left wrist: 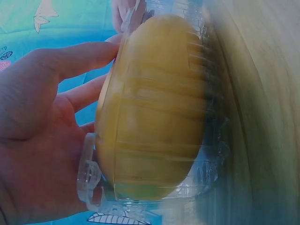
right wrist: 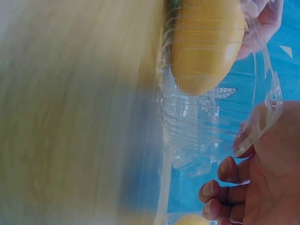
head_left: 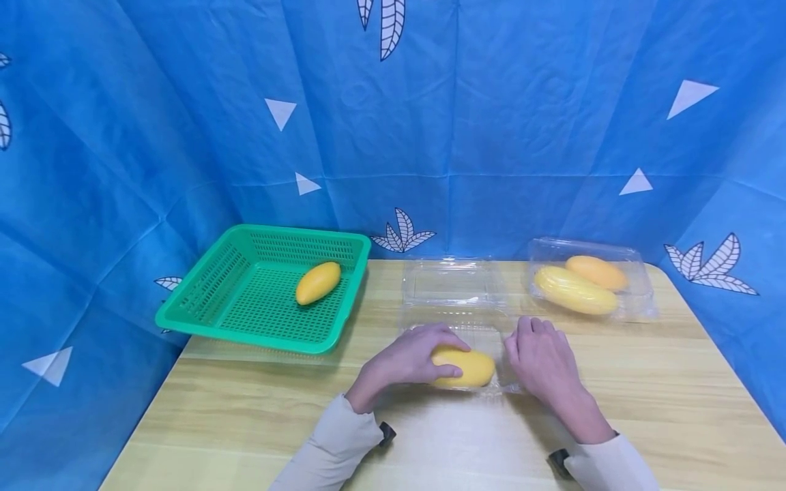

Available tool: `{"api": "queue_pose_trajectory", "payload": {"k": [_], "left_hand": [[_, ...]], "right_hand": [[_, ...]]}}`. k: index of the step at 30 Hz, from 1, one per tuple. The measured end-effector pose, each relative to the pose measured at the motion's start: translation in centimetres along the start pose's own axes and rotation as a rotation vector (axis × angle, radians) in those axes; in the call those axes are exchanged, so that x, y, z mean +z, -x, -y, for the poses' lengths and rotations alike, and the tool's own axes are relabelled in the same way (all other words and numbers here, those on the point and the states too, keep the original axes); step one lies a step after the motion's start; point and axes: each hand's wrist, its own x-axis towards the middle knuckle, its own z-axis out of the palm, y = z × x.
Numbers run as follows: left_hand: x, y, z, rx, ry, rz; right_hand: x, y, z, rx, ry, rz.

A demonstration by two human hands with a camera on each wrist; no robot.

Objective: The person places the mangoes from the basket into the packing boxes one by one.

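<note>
"Head view?"
"Your left hand grips a mango inside the open box; your right hand pinches the box's right edge."
"Left wrist?"
"The mango, seen through the box's clear, ribbed wall."
"Right wrist?"
"Your right hand's curled fingers, at the box's rim."

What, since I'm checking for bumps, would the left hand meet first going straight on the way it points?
The left hand would meet the mango it grips. Beyond that, probably the right wall of the box, then perhaps the right hand; depth is unclear.
</note>
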Motion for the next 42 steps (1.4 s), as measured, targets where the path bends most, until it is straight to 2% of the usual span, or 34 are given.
{"api": "queue_pose_trajectory", "payload": {"k": [11, 17, 22, 27, 34, 38, 42], "left_hand": [[-0.3, 0.2, 0.1, 0.054, -0.030, -0.005], [-1.5, 1.5, -0.1, 0.064, 0.051, -0.045], [-3.4, 2.3, -0.6, 0.099, 0.094, -0.132], [-5.7, 2.7, -0.9, 0.075, 0.076, -0.263], [-9.1, 3.0, -0.5, 0.099, 0.122, -0.379], [-11.4, 3.7, -0.3, 0.067, 0.123, -0.431], [-13.9, 4.0, -0.1, 0.026, 0.064, -0.476]], "right_hand": [[0.0, 0.0, 0.0, 0.002, 0.003, 0.001], [0.1, 0.1, 0.1, 0.007, -0.014, 0.027], [-0.1, 0.2, 0.0, 0.026, -0.024, 0.055], [-0.3, 0.1, 0.0, 0.015, -0.025, 0.054], [-0.4, 0.1, 0.0, 0.014, -0.034, 0.058], [-0.4, 0.2, -0.1, 0.013, -0.042, 0.059], [-0.2, 0.1, -0.2, 0.013, -0.037, 0.043]]}}
